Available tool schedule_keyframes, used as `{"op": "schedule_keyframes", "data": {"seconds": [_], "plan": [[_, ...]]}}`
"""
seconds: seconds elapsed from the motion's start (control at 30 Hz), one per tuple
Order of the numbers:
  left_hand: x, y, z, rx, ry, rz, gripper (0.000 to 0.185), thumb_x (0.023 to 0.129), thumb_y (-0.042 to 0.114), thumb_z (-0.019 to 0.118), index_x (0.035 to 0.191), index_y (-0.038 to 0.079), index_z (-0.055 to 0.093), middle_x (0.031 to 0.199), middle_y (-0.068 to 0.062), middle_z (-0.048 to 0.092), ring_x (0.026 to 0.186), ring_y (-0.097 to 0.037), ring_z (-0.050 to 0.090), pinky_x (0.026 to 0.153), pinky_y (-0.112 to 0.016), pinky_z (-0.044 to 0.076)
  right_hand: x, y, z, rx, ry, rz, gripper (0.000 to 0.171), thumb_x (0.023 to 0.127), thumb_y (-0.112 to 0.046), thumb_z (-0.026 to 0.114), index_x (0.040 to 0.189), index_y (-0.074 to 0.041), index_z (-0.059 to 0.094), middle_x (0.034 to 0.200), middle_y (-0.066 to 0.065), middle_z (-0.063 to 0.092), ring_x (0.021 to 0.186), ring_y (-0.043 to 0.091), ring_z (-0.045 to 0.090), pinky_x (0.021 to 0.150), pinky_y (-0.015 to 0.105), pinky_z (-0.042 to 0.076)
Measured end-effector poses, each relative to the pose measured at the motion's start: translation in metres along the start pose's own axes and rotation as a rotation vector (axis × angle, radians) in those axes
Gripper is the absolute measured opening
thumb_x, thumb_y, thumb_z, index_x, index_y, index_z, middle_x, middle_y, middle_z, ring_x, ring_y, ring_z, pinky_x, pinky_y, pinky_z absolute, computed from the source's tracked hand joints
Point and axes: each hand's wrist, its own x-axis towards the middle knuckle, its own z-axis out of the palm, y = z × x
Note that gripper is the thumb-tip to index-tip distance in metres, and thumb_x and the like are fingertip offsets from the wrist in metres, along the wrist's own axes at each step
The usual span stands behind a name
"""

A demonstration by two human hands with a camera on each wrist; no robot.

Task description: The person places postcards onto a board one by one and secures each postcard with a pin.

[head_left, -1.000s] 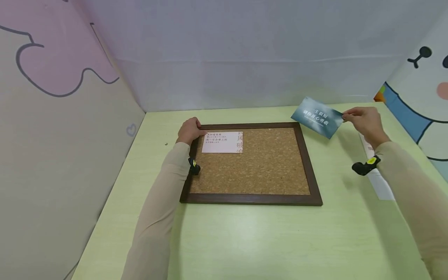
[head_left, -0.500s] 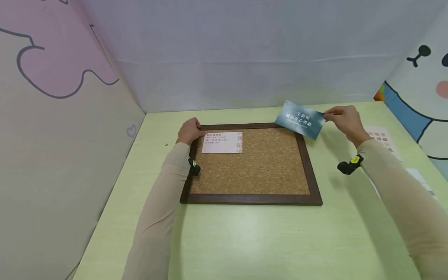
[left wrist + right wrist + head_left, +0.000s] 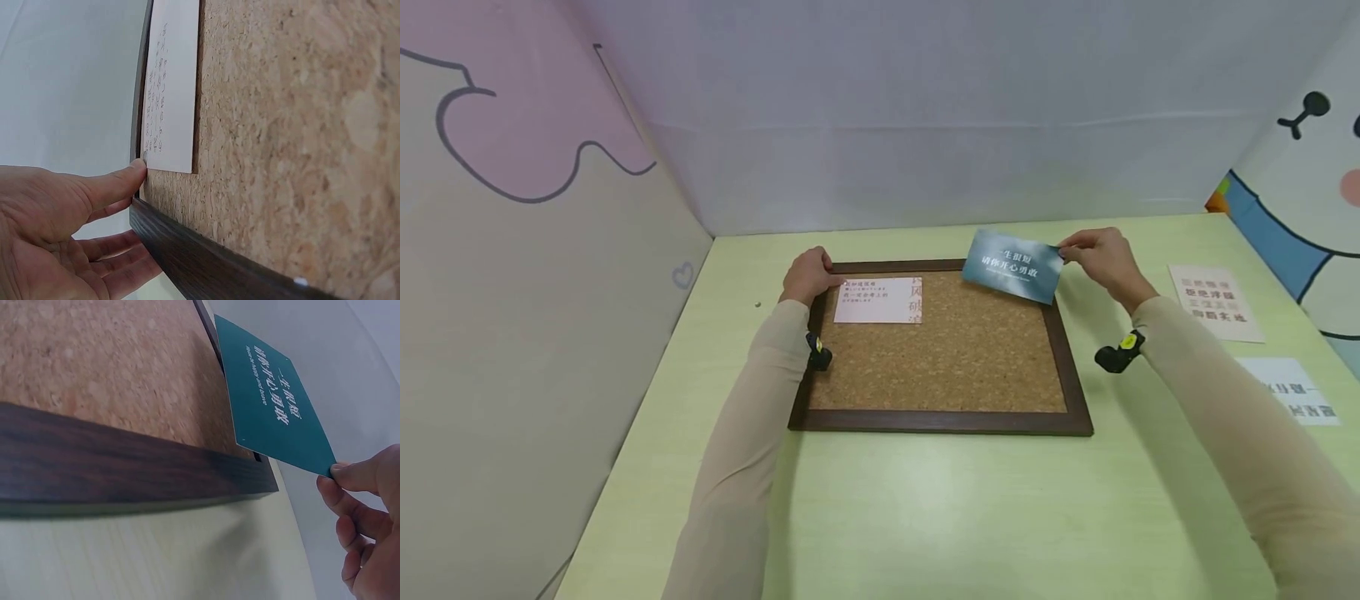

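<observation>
A framed corkboard (image 3: 940,367) lies on the table, with a white printed card (image 3: 877,302) flat at its upper left. My left hand (image 3: 806,277) grips the frame's upper-left corner. In the left wrist view its thumb (image 3: 119,185) bears on the corner beside the white card, while the other fingers curl around the frame's outer side. My right hand (image 3: 1103,260) pinches the right end of a teal card (image 3: 1011,268) with white lettering between thumb and fingertips. Tilted, that card hangs over the board's upper-right corner, its left part above the cork.
Two more printed cards, a cream one (image 3: 1216,303) and a white one (image 3: 1292,392), lie on the table at the right, the white one partly behind my right sleeve. A tiny round object (image 3: 757,305) sits left of the board. A pale curtain (image 3: 955,167) stands behind.
My right hand has carried the teal card leftward, from beside the board to over its upper-right corner, and levelled it somewhat. More of the right-hand cards shows. My left hand stays put.
</observation>
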Motion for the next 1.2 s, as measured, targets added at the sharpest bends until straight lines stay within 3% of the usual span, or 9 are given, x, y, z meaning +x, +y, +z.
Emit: {"op": "schedule_keyframes", "data": {"seconds": [0.2, 0.37, 0.47, 0.63, 0.87, 1.2], "plan": [[-0.002, 0.001, -0.001, -0.005, -0.003, 0.009, 0.035, 0.092, 0.023, 0.069, 0.115, 0.001, 0.055, 0.107, -0.013, 0.056, 0.088, -0.026, 0.048, 0.074, -0.037, 0.039, 0.000, -0.005, 0.011, -0.009, -0.040, -0.019, 0.031, 0.100, -0.018, 0.055, 0.116, 0.005, 0.067, 0.089, 0.009, 0.072, 0.105, 0.035, 0.058, 0.090, 0.051, 0.042], [-0.002, 0.001, 0.000, -0.008, -0.007, 0.003, 0.035, 0.092, 0.024, 0.069, 0.116, 0.002, 0.055, 0.109, -0.014, 0.057, 0.089, -0.026, 0.048, 0.075, -0.038, 0.040, -0.001, -0.008, 0.021, -0.041, -0.075, -0.028, 0.031, 0.101, -0.019, 0.053, 0.118, 0.005, 0.066, 0.110, 0.026, 0.067, 0.109, 0.039, 0.057, 0.089, 0.052, 0.042], [-0.002, 0.001, 0.000, -0.005, -0.002, 0.001, 0.036, 0.092, 0.024, 0.069, 0.117, 0.002, 0.055, 0.109, -0.014, 0.057, 0.090, -0.026, 0.048, 0.076, -0.039, 0.041, -0.001, -0.010, 0.025, -0.053, -0.091, -0.025, 0.032, 0.102, -0.018, 0.052, 0.119, 0.005, 0.065, 0.118, 0.030, 0.063, 0.111, 0.040, 0.056, 0.092, 0.054, 0.042], [-0.001, 0.000, 0.001, -0.003, 0.001, 0.000, 0.037, 0.092, 0.024, 0.069, 0.117, 0.001, 0.055, 0.109, -0.014, 0.057, 0.090, -0.026, 0.048, 0.076, -0.038, 0.040, -0.001, -0.013, 0.030, -0.076, -0.107, -0.030, 0.031, 0.102, -0.017, 0.052, 0.118, 0.005, 0.066, 0.117, 0.030, 0.063, 0.108, 0.040, 0.058, 0.092, 0.055, 0.043], [-0.002, 0.000, 0.001, 0.004, -0.002, 0.005, 0.036, 0.092, 0.024, 0.069, 0.117, 0.001, 0.055, 0.109, -0.014, 0.058, 0.089, -0.025, 0.048, 0.074, -0.037, 0.040, 0.000, -0.015, 0.039, -0.163, -0.117, -0.050, 0.029, 0.101, -0.016, 0.051, 0.115, 0.003, 0.068, 0.119, 0.026, 0.064, 0.099, 0.035, 0.058, 0.077, 0.042, 0.044], [-0.001, 0.001, 0.000, 0.005, -0.009, -0.002, 0.037, 0.092, 0.024, 0.069, 0.118, 0.002, 0.056, 0.107, -0.013, 0.058, 0.087, -0.024, 0.048, 0.070, -0.034, 0.038, 0.000, -0.019, 0.046, -0.269, -0.130, -0.113, 0.026, 0.101, -0.013, 0.053, 0.113, 0.002, 0.070, 0.113, 0.025, 0.067, 0.085, 0.032, 0.058, 0.070, 0.040, 0.041]]}}
